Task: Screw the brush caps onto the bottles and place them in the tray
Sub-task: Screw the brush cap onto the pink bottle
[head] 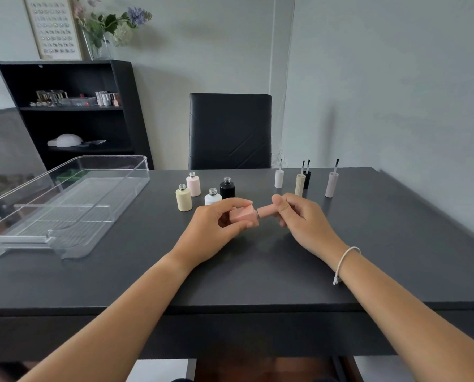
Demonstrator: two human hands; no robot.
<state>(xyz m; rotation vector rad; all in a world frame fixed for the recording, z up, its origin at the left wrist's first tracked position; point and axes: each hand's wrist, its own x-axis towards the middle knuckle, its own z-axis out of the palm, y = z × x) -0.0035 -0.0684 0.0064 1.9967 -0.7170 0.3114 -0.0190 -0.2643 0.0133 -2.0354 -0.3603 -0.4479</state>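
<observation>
While the left hand [216,221] grips the square peach-pink bottle [244,215] at frame centre and the right hand [299,216] pinches its matching cap [267,211] at the neck, four round bottles [184,199] stay uncapped, four brush caps [331,184] stand unused upper right, clear plastic tray [98,205] at left holds none.

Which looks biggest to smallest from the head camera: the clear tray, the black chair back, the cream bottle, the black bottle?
1. clear tray, though it sits nearer the camera.
2. black chair back.
3. cream bottle and black bottle: they look about alike, so I won't rank them.
</observation>
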